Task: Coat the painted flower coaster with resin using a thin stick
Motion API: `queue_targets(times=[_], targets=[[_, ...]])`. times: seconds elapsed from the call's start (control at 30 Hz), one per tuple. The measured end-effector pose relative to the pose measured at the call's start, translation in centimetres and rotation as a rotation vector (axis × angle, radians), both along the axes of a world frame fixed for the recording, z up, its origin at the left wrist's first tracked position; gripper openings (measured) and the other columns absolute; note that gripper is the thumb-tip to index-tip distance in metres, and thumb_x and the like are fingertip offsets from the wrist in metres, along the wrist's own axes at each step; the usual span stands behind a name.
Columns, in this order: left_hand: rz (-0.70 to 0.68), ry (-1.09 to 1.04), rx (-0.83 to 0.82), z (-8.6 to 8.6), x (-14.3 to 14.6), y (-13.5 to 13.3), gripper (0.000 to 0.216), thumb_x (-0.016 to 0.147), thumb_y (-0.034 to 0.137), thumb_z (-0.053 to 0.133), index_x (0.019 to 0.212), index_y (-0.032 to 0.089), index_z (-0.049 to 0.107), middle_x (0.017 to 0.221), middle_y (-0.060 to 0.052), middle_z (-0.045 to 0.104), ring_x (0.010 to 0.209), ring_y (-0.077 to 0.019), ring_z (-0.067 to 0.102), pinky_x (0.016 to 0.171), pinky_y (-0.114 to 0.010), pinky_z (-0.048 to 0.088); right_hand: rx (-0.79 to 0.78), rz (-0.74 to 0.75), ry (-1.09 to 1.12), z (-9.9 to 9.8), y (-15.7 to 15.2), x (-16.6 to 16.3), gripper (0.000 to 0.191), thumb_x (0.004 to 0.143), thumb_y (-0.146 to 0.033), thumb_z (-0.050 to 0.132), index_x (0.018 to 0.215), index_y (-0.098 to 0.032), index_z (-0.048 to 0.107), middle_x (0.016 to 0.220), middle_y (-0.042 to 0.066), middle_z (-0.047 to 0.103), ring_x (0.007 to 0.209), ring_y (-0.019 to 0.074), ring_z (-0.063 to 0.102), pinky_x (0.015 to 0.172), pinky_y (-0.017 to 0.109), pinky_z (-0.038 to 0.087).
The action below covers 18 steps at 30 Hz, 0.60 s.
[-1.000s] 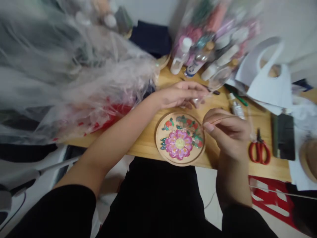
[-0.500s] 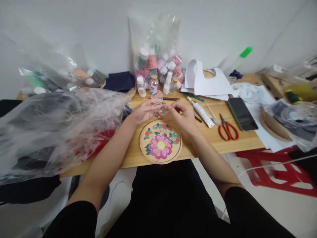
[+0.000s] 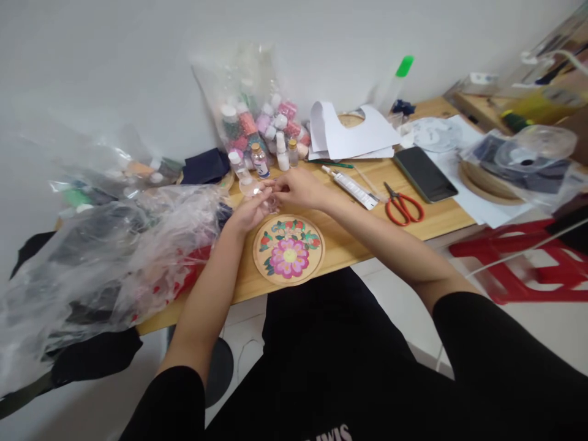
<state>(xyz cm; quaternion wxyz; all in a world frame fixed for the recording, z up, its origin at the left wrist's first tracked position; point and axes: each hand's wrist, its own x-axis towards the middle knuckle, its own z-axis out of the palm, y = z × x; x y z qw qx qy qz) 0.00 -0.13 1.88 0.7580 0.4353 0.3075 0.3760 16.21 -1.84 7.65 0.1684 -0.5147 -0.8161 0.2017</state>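
A round wooden disc [image 3: 288, 249] with a pink flower and red and green bead work lies near the front edge of the wooden table [image 3: 349, 236]. Just behind it my left hand [image 3: 250, 211] and my right hand [image 3: 298, 188] meet, fingers pinched together around a small clear round container [image 3: 261, 195]. What lies inside the container is too small to make out. Small bottles [image 3: 260, 160] stand just beyond my hands.
A clear bag of bead jars [image 3: 257, 116] stands at the back. Crumpled plastic bags [image 3: 105, 245] cover the left. A glue tube [image 3: 351, 187], red scissors [image 3: 403, 207], a phone [image 3: 422, 173] and white paper [image 3: 349, 131] lie to the right. A red stool [image 3: 523, 263] stands beside the table.
The camera has pulled back and swung right, showing more of the table. My hands have come together behind the disc on the clear container.
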Motion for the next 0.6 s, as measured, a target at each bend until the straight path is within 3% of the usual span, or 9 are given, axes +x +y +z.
queue_targets(times=[0.2,0.4,0.6], targets=[[0.101,0.072,-0.051,1.8,1.0,-1.1,0.018,0.082,0.026,0.068,0.088,0.019,0.052,0.064,0.006,0.062,0.052,-0.0080,0.061,0.049,-0.019,0.041,-0.037,-0.034,0.082,0.8,0.6,0.0,0.019,0.078,-0.016,0.058,0.066,-0.012,0.072,0.060,0.001,0.063,0.060,0.0106,0.049,0.060,0.026,0.030],[0.191,0.102,-0.178,3.2,1.6,-1.3,0.011,0.085,0.023,0.064,0.088,0.019,0.054,0.062,0.007,0.063,0.053,-0.0086,0.063,0.050,-0.019,0.038,0.016,-0.079,0.109,0.7,1.6,-0.1,0.016,0.077,-0.018,0.063,0.083,-0.010,0.076,0.076,0.003,0.071,0.066,0.0109,0.055,0.063,0.024,0.034],[0.270,0.058,-0.294,4.1,1.7,-1.1,0.007,0.090,0.022,0.056,0.084,0.018,0.056,0.060,0.006,0.064,0.051,-0.0075,0.062,0.050,-0.019,0.039,0.095,-0.109,0.080,1.2,1.7,-0.3,0.017,0.080,-0.023,0.063,0.085,-0.012,0.075,0.086,0.007,0.073,0.074,0.0145,0.059,0.066,0.026,0.034]])
